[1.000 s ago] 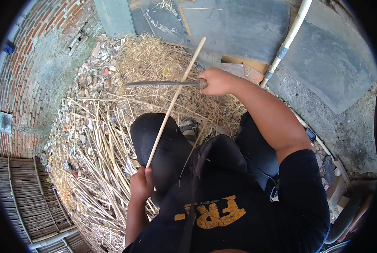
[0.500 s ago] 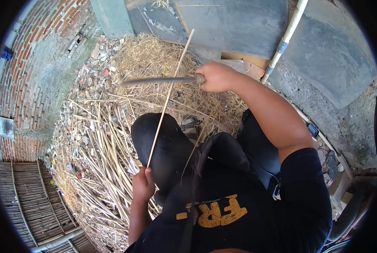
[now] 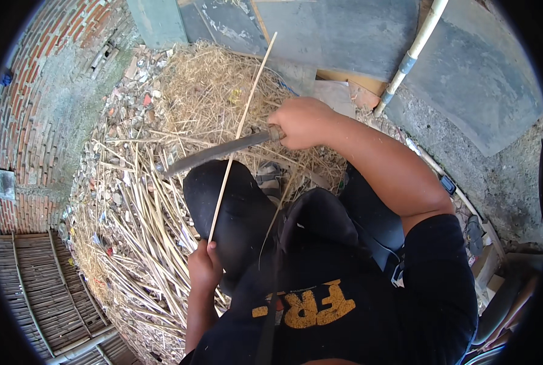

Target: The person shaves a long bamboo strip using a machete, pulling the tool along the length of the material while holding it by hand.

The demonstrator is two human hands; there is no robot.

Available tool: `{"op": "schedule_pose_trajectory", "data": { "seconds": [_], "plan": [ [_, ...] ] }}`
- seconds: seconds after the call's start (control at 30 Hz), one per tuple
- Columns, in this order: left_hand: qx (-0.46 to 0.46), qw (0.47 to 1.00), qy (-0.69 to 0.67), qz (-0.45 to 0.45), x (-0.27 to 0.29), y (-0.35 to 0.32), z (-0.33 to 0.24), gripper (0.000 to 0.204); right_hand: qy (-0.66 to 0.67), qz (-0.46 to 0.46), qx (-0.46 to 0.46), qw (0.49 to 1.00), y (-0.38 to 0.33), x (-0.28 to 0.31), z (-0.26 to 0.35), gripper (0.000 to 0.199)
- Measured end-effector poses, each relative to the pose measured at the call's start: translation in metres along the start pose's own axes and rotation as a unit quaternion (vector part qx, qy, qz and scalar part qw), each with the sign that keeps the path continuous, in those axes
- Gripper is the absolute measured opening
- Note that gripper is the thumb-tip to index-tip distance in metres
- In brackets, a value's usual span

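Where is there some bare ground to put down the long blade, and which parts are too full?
Bare patches: the grey slabs beyond the straw heap, and the rough concrete right of the white pipe. Crowded: cut bamboo strips cover the ground left of the left hand; rubble lines the brick wall. The right hand grips the blade.

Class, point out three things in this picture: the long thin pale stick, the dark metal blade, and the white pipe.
Long thin pale stick (image 3: pixel 238 131), head view, mid-length of the shaft.
Dark metal blade (image 3: pixel 214 152), head view, middle of the flat blade.
White pipe (image 3: pixel 412 55), head view, beside its grey joint.
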State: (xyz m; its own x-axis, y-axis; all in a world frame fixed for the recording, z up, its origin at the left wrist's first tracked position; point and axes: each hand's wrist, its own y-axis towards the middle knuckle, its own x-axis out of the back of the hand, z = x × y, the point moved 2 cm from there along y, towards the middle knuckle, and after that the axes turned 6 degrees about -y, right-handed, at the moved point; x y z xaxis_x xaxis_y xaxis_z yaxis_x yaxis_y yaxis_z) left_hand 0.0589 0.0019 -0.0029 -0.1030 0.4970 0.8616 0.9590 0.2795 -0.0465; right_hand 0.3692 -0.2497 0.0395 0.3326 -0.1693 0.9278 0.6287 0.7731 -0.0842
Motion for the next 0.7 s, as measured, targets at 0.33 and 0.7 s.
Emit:
{"op": "schedule_pose_trajectory", "data": {
  "seconds": [0.33,0.7],
  "plan": [
    [0.011,0.999,0.048,-0.015,0.003,0.007,-0.011,0.028,0.077,-0.035,-0.093,0.992,-0.002,0.010,-0.041,0.017],
    [-0.005,0.997,0.062,-0.039,-0.006,0.006,-0.010,0.029,0.052,0.000,-0.076,0.996,0.003,0.014,-0.037,0.015]
  ]
}}
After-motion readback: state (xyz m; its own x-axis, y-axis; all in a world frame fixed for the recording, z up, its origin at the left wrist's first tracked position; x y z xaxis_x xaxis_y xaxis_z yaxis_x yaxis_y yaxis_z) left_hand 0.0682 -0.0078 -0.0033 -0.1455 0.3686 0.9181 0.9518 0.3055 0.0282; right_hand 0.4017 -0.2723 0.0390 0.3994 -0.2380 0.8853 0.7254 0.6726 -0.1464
